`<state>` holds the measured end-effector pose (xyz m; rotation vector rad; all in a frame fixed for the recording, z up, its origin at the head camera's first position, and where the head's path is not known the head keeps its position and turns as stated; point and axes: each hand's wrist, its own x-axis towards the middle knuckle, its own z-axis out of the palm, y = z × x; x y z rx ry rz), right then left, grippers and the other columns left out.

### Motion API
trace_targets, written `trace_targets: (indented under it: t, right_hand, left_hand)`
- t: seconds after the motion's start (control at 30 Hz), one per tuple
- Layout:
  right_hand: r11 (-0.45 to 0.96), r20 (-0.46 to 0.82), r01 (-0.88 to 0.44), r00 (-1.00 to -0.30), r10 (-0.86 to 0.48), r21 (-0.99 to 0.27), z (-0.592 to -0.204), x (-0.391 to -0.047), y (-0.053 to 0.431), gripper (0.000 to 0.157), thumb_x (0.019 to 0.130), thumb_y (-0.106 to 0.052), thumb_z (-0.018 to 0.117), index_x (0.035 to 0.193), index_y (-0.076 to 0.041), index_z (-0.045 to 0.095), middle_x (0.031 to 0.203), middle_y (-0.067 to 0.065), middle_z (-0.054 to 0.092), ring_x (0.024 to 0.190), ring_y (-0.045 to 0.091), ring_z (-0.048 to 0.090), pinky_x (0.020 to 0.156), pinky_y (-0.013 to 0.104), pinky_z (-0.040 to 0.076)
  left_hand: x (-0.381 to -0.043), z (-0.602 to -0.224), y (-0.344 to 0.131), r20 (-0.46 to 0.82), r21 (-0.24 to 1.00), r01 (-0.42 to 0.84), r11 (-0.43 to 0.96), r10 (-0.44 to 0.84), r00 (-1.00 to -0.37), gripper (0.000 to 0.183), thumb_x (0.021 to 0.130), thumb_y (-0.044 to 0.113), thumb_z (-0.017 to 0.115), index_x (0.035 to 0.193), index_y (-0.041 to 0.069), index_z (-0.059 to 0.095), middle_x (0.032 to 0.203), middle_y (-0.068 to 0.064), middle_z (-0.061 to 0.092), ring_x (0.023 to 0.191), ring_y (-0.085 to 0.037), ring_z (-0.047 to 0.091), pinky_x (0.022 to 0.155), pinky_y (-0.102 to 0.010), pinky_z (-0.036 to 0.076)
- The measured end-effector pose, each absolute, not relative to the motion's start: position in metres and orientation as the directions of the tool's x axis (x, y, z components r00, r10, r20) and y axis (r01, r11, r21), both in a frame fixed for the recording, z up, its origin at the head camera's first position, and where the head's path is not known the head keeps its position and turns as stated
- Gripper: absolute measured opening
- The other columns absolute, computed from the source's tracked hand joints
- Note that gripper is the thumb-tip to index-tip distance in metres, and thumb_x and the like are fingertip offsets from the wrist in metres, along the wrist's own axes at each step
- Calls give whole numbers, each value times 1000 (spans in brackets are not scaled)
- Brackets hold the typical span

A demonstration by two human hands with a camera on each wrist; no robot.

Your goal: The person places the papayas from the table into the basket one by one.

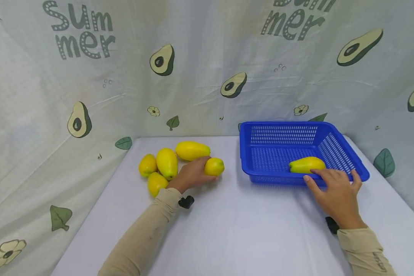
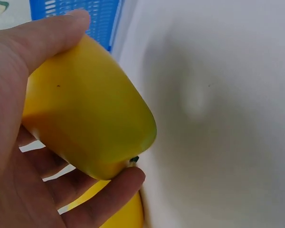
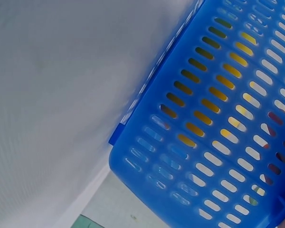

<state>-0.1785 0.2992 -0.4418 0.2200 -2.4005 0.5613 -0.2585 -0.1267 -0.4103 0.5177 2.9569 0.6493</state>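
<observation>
My left hand [image 1: 192, 174] grips a yellow fruit [image 1: 214, 167], smooth and mango- or papaya-like. In the left wrist view, that fruit [image 2: 92, 107] has a greenish end with a small dark stem, thumb above and fingers curled beneath. At the blue plastic basket [image 1: 279, 124], my right hand [image 1: 339, 195] holds the front rim, fingers over it and thumb outside. A long yellow-green fruit [image 1: 305, 165] lies in the basket near those fingers. The right wrist view shows the slotted basket wall [image 3: 133, 147], with yellow behind the slots; the hand is mostly hidden there.
Left of my left hand lie several more yellow fruits: a long one [image 1: 192, 150] behind, an upright-lying one [image 1: 167, 163], and rounder-looking ones [image 1: 156, 184] nearby. A white cloth [image 1: 248, 230] covers the table. Behind hangs a printed curtain [image 1: 200, 38].
</observation>
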Motion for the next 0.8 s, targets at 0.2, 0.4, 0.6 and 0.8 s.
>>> trace_targets:
  t: [0.2, 0.4, 0.6, 0.8]
  right_hand:
    - [895, 624, -289, -781, -15, -340, -442, -179, 299, 41, 91, -36, 71, 112, -1, 69, 111, 30, 64, 110, 49, 49, 112, 68, 0]
    - [888, 640, -299, -769, -6, -350, -439, -182, 301, 41, 92, -37, 69, 112, -2, 69, 111, 29, 64, 111, 49, 49, 112, 68, 0]
    - [888, 626, -294, -780, -9, -353, -438, -180, 298, 41, 92, -38, 70, 113, -2, 69, 112, 28, 65, 111, 49, 49, 112, 68, 0]
    - [892, 625, -292, -781, -14, -345, -438, -178, 297, 42, 92, -38, 70, 113, -2, 69, 112, 29, 65, 111, 49, 49, 112, 68, 0]
  left_hand:
    - [-259, -411, -124, 9, 476, 286, 832, 320, -947, 84, 83, 51, 78, 149, 13, 42, 130, -2, 60, 102, -18, 57, 93, -39, 49]
    - [-262, -405, -116, 64, 564, 264, 782, 278, -958, 86, 81, 54, 78, 146, 12, 40, 123, -5, 61, 94, -21, 58, 88, -39, 51]
    - [-265, -405, -110, 65, 626, 240, 742, 257, -964, 92, 79, 64, 74, 147, 12, 40, 123, -5, 61, 96, -20, 57, 86, -38, 50]
    - [-266, -404, -103, 80, 675, 221, 704, 228, -970, 95, 82, 69, 69, 151, 12, 36, 128, -8, 60, 98, -21, 57, 89, -40, 50]
